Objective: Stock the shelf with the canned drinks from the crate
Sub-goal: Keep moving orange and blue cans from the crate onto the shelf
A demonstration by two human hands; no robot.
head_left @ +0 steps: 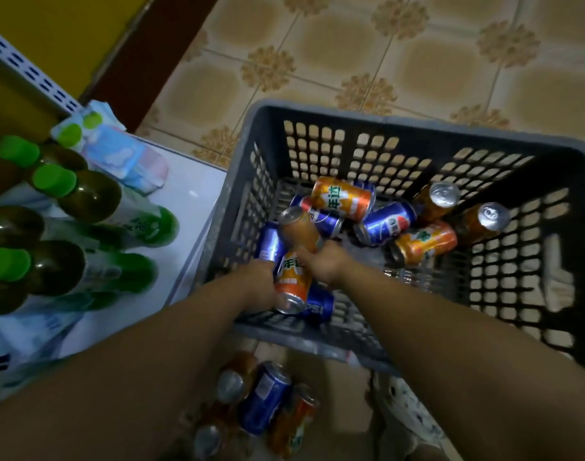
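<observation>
A dark grey slotted crate (pixel 417 128) stands on the tiled floor with several orange and blue cans lying loose inside. Both my arms reach into its near left corner. My left hand (pixel 263 282) is wrapped around an orange can (pixel 292 277) that lies over a blue can (pixel 317 306). Just beyond, my right hand (pixel 324 261) has its fingers curled on the lower end of a second orange can (pixel 301 227), which is tilted with its silver top pointing up and left. The white shelf (pixel 191 194) is to the left of the crate.
Green-capped bottles (pixel 84 194) and soft tissue packs (pixel 118 154) stand on the shelf. Several more orange and blue cans (pixel 261 397) lie on the floor in front of the crate's near wall. A patterned cloth (pixel 407 414) shows at the bottom right.
</observation>
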